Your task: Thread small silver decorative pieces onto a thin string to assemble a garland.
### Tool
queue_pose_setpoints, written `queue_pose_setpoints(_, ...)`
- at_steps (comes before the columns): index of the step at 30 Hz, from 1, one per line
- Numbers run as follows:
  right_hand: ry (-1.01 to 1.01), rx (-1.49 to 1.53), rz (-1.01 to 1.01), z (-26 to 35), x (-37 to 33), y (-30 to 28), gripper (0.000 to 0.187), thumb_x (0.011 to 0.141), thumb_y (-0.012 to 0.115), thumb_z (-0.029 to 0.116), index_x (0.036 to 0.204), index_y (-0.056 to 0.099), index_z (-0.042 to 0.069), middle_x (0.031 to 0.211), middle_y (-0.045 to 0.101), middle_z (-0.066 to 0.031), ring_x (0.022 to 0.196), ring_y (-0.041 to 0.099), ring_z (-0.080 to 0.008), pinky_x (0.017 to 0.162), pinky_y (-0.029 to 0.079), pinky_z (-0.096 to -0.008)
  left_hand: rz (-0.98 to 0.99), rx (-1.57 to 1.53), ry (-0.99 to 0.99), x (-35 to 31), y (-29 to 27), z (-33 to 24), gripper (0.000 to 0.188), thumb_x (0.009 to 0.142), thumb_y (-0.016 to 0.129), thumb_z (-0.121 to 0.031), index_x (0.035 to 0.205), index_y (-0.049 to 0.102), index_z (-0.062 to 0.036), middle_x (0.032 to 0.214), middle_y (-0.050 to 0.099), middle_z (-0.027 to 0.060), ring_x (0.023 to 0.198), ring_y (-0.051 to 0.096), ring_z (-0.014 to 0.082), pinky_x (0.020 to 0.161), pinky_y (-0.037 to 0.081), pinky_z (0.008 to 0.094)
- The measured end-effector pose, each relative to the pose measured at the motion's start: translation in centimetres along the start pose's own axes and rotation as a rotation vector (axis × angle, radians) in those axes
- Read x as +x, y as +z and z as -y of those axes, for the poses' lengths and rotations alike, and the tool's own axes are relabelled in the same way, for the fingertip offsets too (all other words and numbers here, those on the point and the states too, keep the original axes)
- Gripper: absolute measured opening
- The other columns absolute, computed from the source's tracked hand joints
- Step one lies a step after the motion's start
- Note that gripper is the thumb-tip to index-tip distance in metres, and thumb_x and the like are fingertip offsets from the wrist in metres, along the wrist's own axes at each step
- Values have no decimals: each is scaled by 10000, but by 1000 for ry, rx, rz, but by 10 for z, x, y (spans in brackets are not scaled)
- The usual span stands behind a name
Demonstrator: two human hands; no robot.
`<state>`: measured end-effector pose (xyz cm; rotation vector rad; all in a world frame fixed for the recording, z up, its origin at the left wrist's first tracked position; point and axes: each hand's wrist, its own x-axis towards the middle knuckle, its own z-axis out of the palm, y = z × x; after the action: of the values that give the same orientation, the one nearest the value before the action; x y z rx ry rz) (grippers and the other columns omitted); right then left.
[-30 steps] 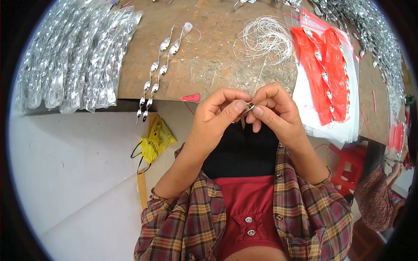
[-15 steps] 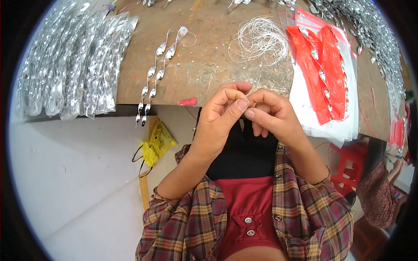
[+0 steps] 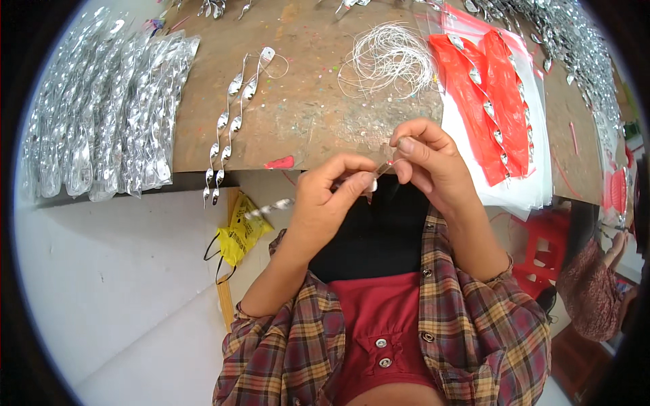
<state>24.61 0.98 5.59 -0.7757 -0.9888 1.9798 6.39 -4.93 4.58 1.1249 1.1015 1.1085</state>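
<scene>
My left hand [image 3: 332, 193] is closed in a pinch above my lap, just off the table's near edge. A twisted silver strip [image 3: 269, 208], blurred, sticks out past its left side, and a small white piece [image 3: 373, 184] shows at its fingertips. My right hand [image 3: 433, 159] is also pinched, slightly higher. Between the two sets of fingertips runs a thin, clear shiny piece [image 3: 384, 167], too small to make out fully. A pair of silver spiral strips [image 3: 232, 122] joined by a white tab and thread loop lies left of my hands, its lower ends over the edge.
Bagged silver spirals [image 3: 101, 115] are lined up at left. A tangle of white thread [image 3: 389, 61] lies at the back. To the right, spirals rest on red plastic [image 3: 477, 101] over white sheets. A yellow bag [image 3: 244, 233] hangs below; a red stool [image 3: 542, 254] and another person's sleeve [image 3: 588, 298] are right.
My fingertips, close together before, have drawn slightly apart, my right hand rising a little and my left lowering. The twisted strip now shows beside my left hand. The view has shifted slightly.
</scene>
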Motion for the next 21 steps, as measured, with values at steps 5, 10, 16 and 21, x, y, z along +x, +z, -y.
queue_pose_setpoints(5,13,93,-9,-6,2,-12,117,906,533,151,960,555,50,661,581,-52,375,293,-21,386,225,-134,-120,159,36,-3,-10,-10,134,844,587,-30,968,625,5,780,637,24,710,586,67,656,463,207)
queue_pose_setpoints(10,47,190,-9,-11,4,-18,123,917,517,159,973,544,53,677,588,-47,369,268,-17,479,316,-127,-74,89,-74,-11,-22,-14,154,856,576,-3,1002,594,41,839,623,57,780,596,112,732,476,226)
queue_pose_setpoints(16,51,156,-32,-14,6,-21,107,914,519,154,955,552,61,687,590,-39,371,260,-14,561,355,-136,-76,-11,-126,-15,-23,-9,145,848,580,2,986,596,44,838,626,63,775,601,119,723,480,231)
queue_pose_setpoints(21,-50,94,-67,-22,8,-19,96,904,534,159,930,550,68,949,604,-98,475,377,-37,596,401,-175,-30,-95,-115,-11,-24,-12,152,869,575,-29,1006,591,34,854,618,40,779,579,86,725,472,215)
